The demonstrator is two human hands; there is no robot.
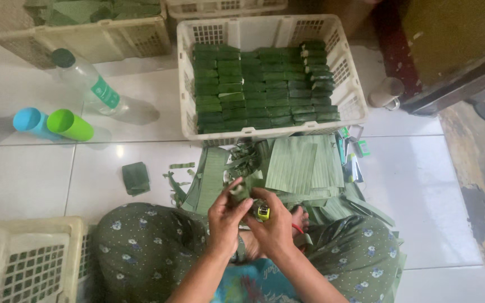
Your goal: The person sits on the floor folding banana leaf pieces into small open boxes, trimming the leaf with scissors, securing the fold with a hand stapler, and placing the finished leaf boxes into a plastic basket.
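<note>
Both hands meet just above the person's lap, over the floral green cloth of the knees. The left hand and the right hand hold together a small folded leaf piece; the fingers of both are closed around it, so each grip is clamped on the same piece. It sits between the fingertips, raised a little above the floor, in front of the lap. A small yellow object shows at the right hand, but I cannot tell what it is.

Just beyond the hands lies a loose pile of cut leaf sheets on the white tiled floor, with thin leaf strips scattered at its left side. One dark folded leaf packet lies alone, further to the left.

Behind the pile stands a white plastic basket, filled with rows of folded green packets. A second, beige basket stands at the far left, and a third basket is near the person's left knee. On the floor to the left lie a clear plastic bottle with a green cap, a blue cup and a green cup, the two cups touching each other.
</note>
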